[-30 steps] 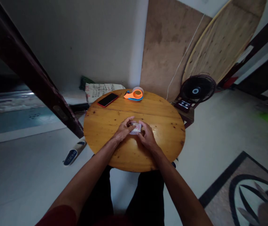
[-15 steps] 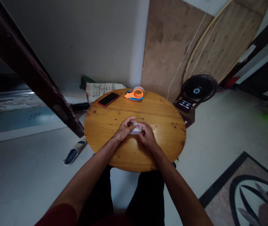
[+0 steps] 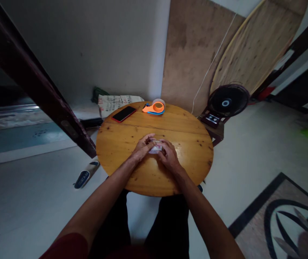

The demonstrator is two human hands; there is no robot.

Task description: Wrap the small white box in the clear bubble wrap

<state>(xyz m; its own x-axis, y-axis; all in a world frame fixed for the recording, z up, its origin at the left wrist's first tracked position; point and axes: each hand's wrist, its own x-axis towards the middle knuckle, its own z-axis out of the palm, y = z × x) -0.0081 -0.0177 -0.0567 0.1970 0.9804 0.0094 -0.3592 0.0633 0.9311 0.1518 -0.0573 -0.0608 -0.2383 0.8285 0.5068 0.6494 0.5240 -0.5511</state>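
Over the middle of the round wooden table (image 3: 121,158), a small pale box-like packet (image 3: 156,148) with pinkish marks sits between both hands. My left hand (image 3: 143,145) is closed on its left side, thumb over the top. From the right, my right hand (image 3: 168,151) grips it with bent fingers. Fingers cover much of the packet, and its exact kind is too small to tell.
A phone (image 3: 124,114) with a red edge lies at the table's back left. Beside it stands an orange tape dispenser (image 3: 154,107). A fan (image 3: 225,102) is beyond the right edge, and a slipper (image 3: 83,177) lies on the floor at left.
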